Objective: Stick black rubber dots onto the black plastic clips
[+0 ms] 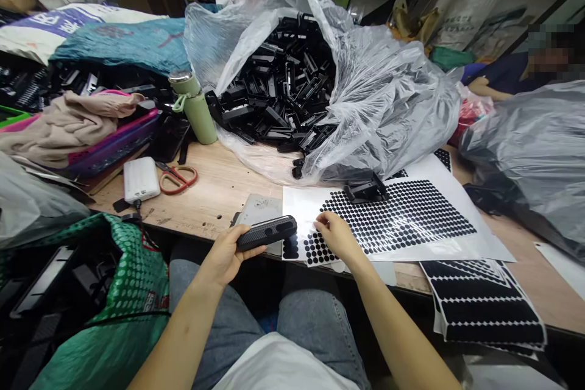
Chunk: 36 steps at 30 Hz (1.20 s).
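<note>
My left hand (225, 256) grips one end of a long black plastic part (267, 232) above the table's front edge. Dark round spots show on the part's ribbed upper face. To its right, my right hand (337, 235) is closed in a pinch over a white sheet (301, 200) covered with rows of black round stickers (402, 213). Whatever lies between those fingertips is too small to make out. Another black plastic piece (365, 190) rests on the sheet's upper part. Under the left end of the sheet, a grey flat plate (259, 210) shows partly.
A clear plastic bag (379, 103) spills black parts (283, 85) at the back. Leftward are a green bottle (201, 113), orange-handled scissors (179, 180), a white power bank (141, 179) and a green bag (137, 274). More black sticker sheets (489, 304) overhang the front right. People sit farther back.
</note>
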Available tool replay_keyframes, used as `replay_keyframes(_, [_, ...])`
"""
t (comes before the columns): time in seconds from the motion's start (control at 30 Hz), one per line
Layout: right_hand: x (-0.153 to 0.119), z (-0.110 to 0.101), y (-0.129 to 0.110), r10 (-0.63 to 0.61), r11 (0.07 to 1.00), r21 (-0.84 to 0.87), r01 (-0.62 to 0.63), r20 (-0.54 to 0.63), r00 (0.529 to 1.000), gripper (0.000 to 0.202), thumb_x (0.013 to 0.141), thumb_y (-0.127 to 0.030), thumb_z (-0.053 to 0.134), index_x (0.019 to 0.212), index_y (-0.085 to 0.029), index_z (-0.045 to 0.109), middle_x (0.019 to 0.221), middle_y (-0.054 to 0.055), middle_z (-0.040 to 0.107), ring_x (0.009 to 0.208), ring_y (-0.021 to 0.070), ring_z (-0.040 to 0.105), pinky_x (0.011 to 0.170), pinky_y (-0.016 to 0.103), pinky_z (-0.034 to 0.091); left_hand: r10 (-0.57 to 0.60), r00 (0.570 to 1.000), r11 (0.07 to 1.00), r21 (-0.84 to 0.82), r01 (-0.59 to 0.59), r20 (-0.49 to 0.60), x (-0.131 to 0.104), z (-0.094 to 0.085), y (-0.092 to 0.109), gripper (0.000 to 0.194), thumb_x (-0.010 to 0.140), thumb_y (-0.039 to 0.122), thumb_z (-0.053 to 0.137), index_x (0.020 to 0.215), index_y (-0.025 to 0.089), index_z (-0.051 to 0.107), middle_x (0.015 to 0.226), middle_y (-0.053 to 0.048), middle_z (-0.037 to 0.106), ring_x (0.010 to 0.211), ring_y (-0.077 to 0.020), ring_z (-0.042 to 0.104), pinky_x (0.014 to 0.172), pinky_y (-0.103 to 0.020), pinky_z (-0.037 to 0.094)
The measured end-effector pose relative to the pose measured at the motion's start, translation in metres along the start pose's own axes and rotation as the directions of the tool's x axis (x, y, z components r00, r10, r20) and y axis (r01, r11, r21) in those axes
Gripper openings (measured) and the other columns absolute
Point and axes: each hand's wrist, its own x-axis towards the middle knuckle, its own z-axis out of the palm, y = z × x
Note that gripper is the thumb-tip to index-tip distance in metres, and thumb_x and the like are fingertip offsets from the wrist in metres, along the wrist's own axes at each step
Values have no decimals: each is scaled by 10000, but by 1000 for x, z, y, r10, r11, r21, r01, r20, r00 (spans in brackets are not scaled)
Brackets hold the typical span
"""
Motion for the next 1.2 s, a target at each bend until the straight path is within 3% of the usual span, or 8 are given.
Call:
replay_keyframes(0.2, [-6,9,9,-123,981,-130,141,141,982,125,716,-195,547,593,-202,524,693,16,520,678,155,479,669,291,348,26,1000,1000,-7,-26,-14,3,3,2,92,743,92,519,705,102,602,754,-67,656,673,-159,628,584,-353,581])
replay_keyframes(0.37, [-16,-3,-16,-86,996,27,82,162,983,153,780,-275,493,643,-209,500,713,15,522,685,161,474,652,293,351,17,1000,1000,22,-17,2,1,7,2,105,747,100,519,700,98,613,743,-65,648,679,-156,616,597,-362,579])
replay_keyframes(0.6, [-26,18,-72,-165,955,264,133,104,981,121,799,-247,464,687,-204,483,984,45,500,952,167,489,845,311,369,10,999,999,41,-12,30,-4,18,-3,100,733,114,534,754,97,630,784,-78,659,747,-190,624,592,-361,573])
replay_keyframes(0.93, [-32,33,-75,-200,963,192,189,39,979,129,814,-239,453,699,-197,490,1005,73,485,992,208,481,869,378,388,29,999,999,45,-30,44,-11,19,-5,109,711,160,544,752,107,630,751,-62,652,728,-181,620,594,-343,559])
replay_keyframes(1.07, [-35,47,-73,-267,945,180,274,-61,962,90,791,-282,515,770,-202,480,1038,83,476,1036,220,455,868,378,386,177,984,979,97,-178,19,-22,9,-2,125,678,242,578,715,125,603,763,-53,636,748,-191,609,619,-351,546])
replay_keyframes(1.13, [-35,54,-69,-255,945,180,273,-115,960,185,757,-329,567,840,-204,460,1075,91,458,1027,226,449,837,378,398,412,905,886,281,-370,-108,-37,-17,12,176,674,308,584,713,137,593,764,-45,624,773,-200,601,666,-348,532])
replay_keyframes(1.17, [-35,56,-66,-237,949,186,257,-120,964,228,746,-351,579,865,-205,450,1085,93,453,999,223,457,810,374,408,566,803,779,440,-447,-186,-47,-36,21,198,683,337,573,729,145,590,778,-44,620,796,-205,597,706,-353,521])
replay_keyframes(1.2, [-34,57,-63,-216,953,194,234,-109,970,249,745,-369,577,879,-206,445,1088,91,452,957,214,471,780,367,416,721,644,629,630,-455,-255,-60,-58,32,203,695,349,559,748,156,587,797,-43,619,816,-208,592,750,-357,504])
